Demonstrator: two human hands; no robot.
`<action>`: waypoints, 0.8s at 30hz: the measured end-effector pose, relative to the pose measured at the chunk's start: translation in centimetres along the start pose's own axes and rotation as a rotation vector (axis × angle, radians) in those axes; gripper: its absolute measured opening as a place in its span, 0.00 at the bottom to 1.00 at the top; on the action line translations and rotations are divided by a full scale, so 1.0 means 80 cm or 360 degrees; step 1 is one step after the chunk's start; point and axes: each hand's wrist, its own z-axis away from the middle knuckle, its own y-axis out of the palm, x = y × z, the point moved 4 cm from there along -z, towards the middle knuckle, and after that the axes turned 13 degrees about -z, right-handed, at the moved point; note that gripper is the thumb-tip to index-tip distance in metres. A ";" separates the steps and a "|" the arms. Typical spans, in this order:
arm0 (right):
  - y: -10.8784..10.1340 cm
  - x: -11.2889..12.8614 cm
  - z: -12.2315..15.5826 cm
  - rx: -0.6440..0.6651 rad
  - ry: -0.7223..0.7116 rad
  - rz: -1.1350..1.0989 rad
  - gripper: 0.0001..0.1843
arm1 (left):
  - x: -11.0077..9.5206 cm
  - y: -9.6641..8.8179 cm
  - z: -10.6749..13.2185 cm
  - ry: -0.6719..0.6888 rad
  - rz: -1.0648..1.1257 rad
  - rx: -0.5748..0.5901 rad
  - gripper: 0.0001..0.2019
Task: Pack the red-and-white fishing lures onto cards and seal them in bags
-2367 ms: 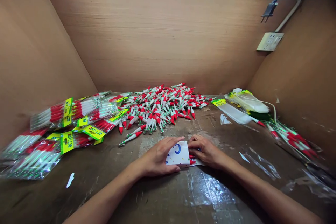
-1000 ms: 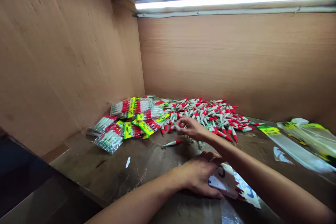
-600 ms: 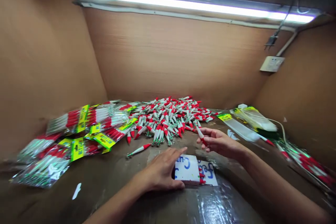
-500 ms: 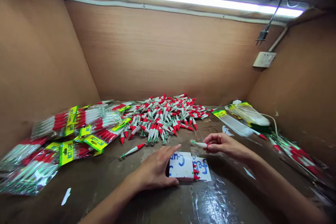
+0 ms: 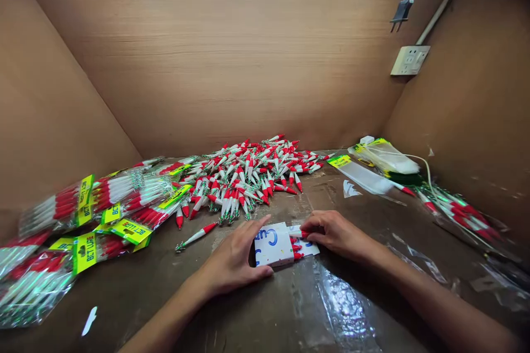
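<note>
My left hand [image 5: 234,259] steadies a small white paper box [image 5: 274,248] with blue lettering, its thumb in front and its fingers behind. Red tips of several squid jigs [image 5: 297,249] stick out of the box's open right end, over a lettered flap [image 5: 311,249]. Between the thumb and fingers of my right hand [image 5: 337,235] is the red end of another squid jig [image 5: 296,233]; its white body points left at the box opening. How far it is inside, I cannot tell. One loose jig [image 5: 196,236] lies left of the box.
A heap of red-and-white jigs [image 5: 248,176] lies against the back wall. Packed bags with yellow labels [image 5: 124,215] pile up at left. At right are clear bags [image 5: 387,160], more jigs [image 5: 464,215] and a cable. A plug [image 5: 401,14] hangs near a socket [image 5: 409,60].
My right hand has brought its jig left, from beyond the flap to the box's open end. The left hand stays at the box. The camera view has tilted down.
</note>
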 end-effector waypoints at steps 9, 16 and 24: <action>0.034 0.013 -0.018 -0.0004 -0.0198 0.0103 0.09 | -0.007 -0.001 0.000 0.0072 0.0094 0.0018 0.51; 0.024 0.016 -0.013 0.0101 -0.0308 0.0075 0.14 | -0.013 -0.004 0.003 0.0115 0.0145 0.0017 0.51; 0.078 0.123 -0.104 0.0071 -0.0636 0.0377 0.12 | -0.016 0.006 0.012 0.0076 0.0172 0.0015 0.48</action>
